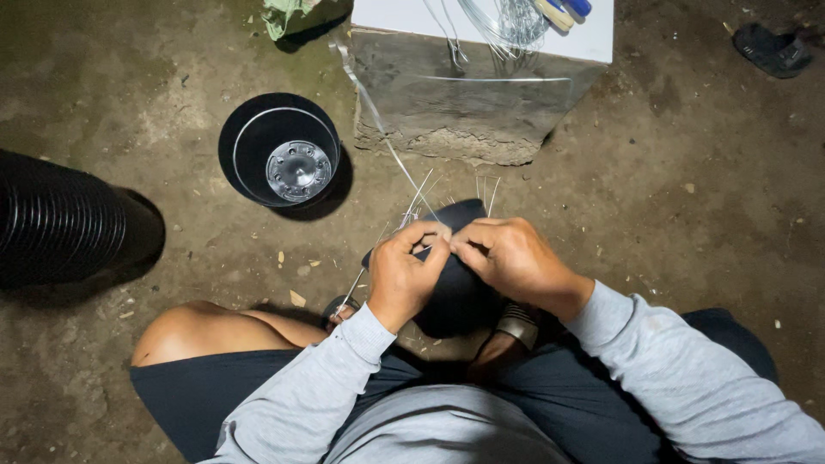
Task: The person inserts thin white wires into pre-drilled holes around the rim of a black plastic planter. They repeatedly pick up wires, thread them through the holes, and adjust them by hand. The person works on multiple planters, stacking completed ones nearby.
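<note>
Mostly hidden, the black pot (460,292) sits beneath both hands' fingers (434,245).

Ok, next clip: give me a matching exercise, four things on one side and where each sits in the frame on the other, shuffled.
Things:
1. open black pot
2. stack of ribbed black pots
3. concrete block
4. black pot with wires

Places:
A. lying at the left edge
B. between the left hand and the right hand
C. top centre, with a white board and wire bundle on it
D. upright on the ground, left of the block

Pairs: 1-D, 2-A, 3-C, 4-B
</note>
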